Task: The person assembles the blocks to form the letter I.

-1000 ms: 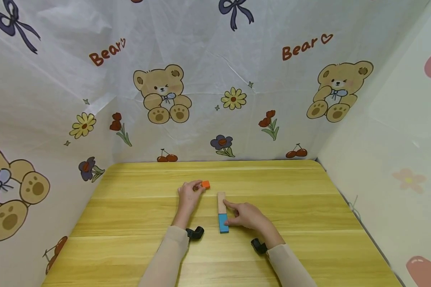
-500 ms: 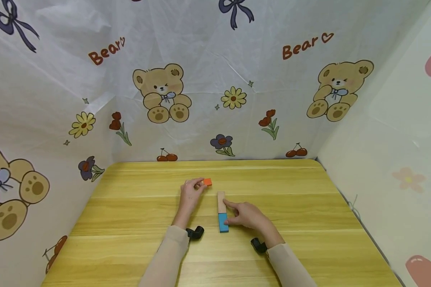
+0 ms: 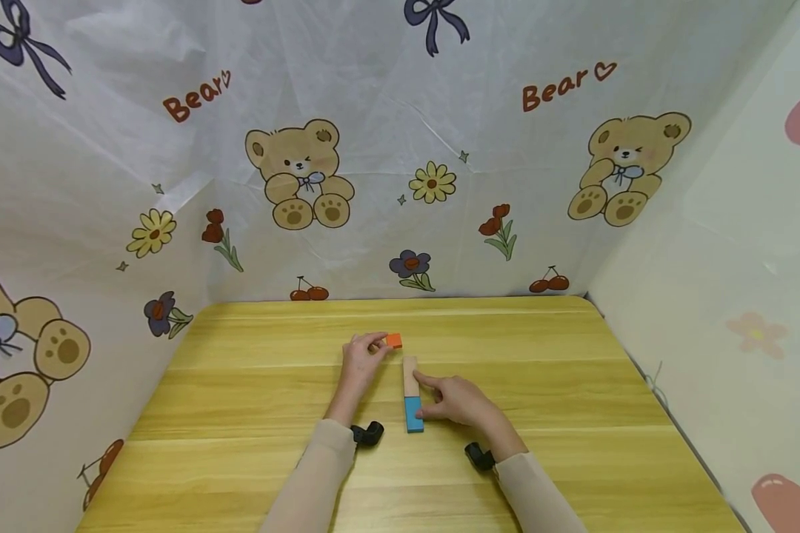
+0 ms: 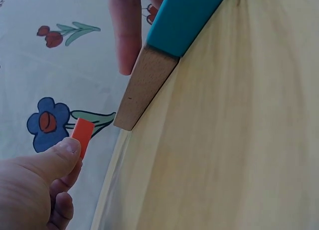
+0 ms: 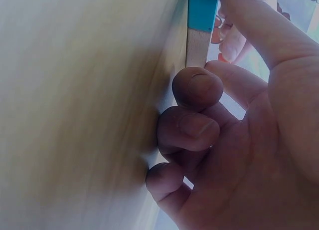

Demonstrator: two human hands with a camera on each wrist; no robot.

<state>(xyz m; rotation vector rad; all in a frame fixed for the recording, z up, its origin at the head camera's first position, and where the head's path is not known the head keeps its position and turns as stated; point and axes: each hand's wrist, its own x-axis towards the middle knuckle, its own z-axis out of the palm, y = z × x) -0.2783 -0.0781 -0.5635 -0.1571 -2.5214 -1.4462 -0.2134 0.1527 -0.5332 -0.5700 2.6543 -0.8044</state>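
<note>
Between its thumb and fingers my left hand (image 3: 361,360) pinches a small orange block (image 3: 394,340), just past the far end of a row of two blocks. That row lies on the table: a plain wooden block (image 3: 410,376) at the far end, meeting end to end with a blue block (image 3: 414,414) at the near end. From the right side my right hand (image 3: 463,400) touches the row, index finger by the wooden block and thumb at the blue one. Its other fingers are bent in the right wrist view. The left wrist view shows the orange block (image 4: 83,134) apart from the wooden block (image 4: 145,85).
A wood-grain table (image 3: 540,363) spreads around the hands. Behind it hangs a white sheet (image 3: 380,96) printed with bears and flowers, and another pale sheet (image 3: 700,266) rises at the right edge. Black wrist cameras (image 3: 368,434) sit on both wrists.
My left hand has moved to the right with the orange block, bringing it nearer the row's far end. The right hand and the two blocks beside it stay where they were.
</note>
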